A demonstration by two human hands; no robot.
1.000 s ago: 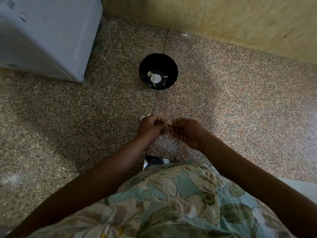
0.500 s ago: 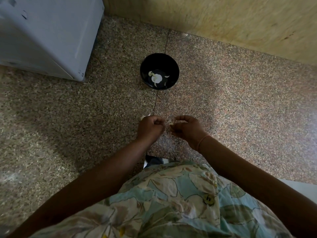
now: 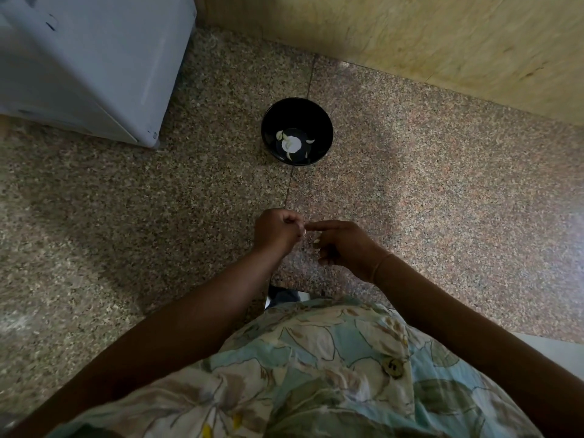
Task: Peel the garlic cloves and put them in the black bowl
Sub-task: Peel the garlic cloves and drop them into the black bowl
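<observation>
The black bowl (image 3: 327, 128) stands on the speckled granite surface, straight ahead of my hands. Several pale peeled garlic cloves (image 3: 290, 143) lie in its bottom. Closer to me, my left hand (image 3: 276, 232) is curled into a fist around a garlic clove (image 3: 304, 231), of which only a pale tip shows at the fingertips. My right hand (image 3: 344, 245) is right beside it. Its index finger points straight at the clove and touches it. Its thumb and curled fingers pinch a small pale scrap of garlic skin (image 3: 316, 240).
A white appliance (image 3: 94, 58) fills the far left corner. A yellowish wall (image 3: 410, 42) runs along the back. A dark object (image 3: 282, 295) shows at the near edge in front of my floral shirt. A pale surface (image 3: 553, 346) lies at lower right.
My right hand has drawn slightly back to the right and its index finger has straightened toward the clove. My left hand keeps its grip, and the bowl has not moved.
</observation>
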